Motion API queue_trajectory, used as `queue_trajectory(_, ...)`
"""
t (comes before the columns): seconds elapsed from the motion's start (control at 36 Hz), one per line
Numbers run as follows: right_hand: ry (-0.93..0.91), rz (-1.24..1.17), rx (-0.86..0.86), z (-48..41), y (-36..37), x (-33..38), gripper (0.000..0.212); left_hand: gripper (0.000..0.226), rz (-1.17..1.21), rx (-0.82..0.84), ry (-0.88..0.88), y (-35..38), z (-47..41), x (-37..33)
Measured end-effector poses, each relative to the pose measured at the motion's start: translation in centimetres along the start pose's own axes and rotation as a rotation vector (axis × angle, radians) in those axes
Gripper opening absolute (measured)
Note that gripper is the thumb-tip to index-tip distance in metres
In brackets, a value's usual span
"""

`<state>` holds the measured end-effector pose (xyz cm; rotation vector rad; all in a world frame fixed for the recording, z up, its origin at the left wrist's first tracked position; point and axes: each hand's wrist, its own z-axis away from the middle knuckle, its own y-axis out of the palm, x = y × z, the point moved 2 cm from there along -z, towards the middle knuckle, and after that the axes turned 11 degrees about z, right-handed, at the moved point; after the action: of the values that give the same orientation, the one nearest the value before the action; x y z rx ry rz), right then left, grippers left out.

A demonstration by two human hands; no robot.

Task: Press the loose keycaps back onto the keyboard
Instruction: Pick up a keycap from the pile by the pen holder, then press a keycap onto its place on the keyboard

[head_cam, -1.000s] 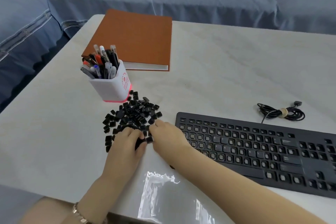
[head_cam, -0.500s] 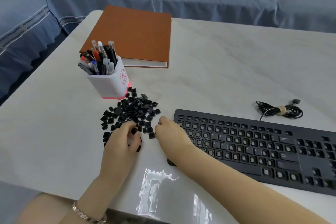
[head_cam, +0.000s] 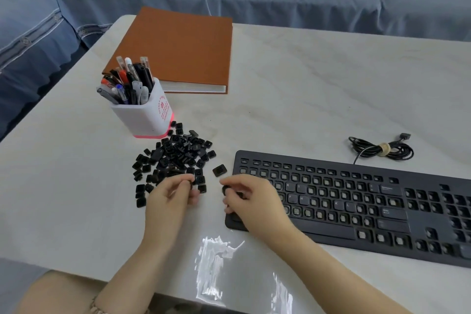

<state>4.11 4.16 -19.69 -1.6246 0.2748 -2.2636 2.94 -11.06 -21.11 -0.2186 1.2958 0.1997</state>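
Most sockets on the keyboard (head_cam: 356,201) stand bare, so the heap of keycaps (head_cam: 178,155) lies just left of it within reach, my left hand (head_cam: 169,196) pinching a keycap (head_cam: 190,184) at its edge, my right hand (head_cam: 254,199) curled round another.

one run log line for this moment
left hand: pinches small black plastic keycap at loose keycap pile | right hand: pinches second black keycap beside flat black keyboard | keyboard: mostly bare sockets
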Motion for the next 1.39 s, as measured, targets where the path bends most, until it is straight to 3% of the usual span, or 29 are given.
queue_trajectory(0.08,0.188,-0.348,0.056,1.1,-1.6,-1.0,0.029,0.017,0.038,0.097,-0.070,1.3,0.7,0.1)
queue_trajectory(0.19,0.296,-0.633,0.066,2.6,-3.7,-2.3,0.016,0.017,0.108,0.217,-0.145,3.6,2.3,-0.2)
queue_trajectory(0.39,0.295,-0.798,0.024,4.3,-5.8,-3.8,0.019,0.023,0.190,0.377,-0.197,6.2,4.6,-0.3)
queue_trajectory(1.06,0.187,-0.800,0.028,6.1,-7.8,-4.9,0.032,0.029,0.177,0.440,-0.095,7.5,6.9,-1.8)
queue_trajectory(1.39,0.278,-0.599,-0.086,6.3,-7.8,-6.3,0.026,0.026,0.122,0.372,-0.152,7.3,7.0,-0.5)
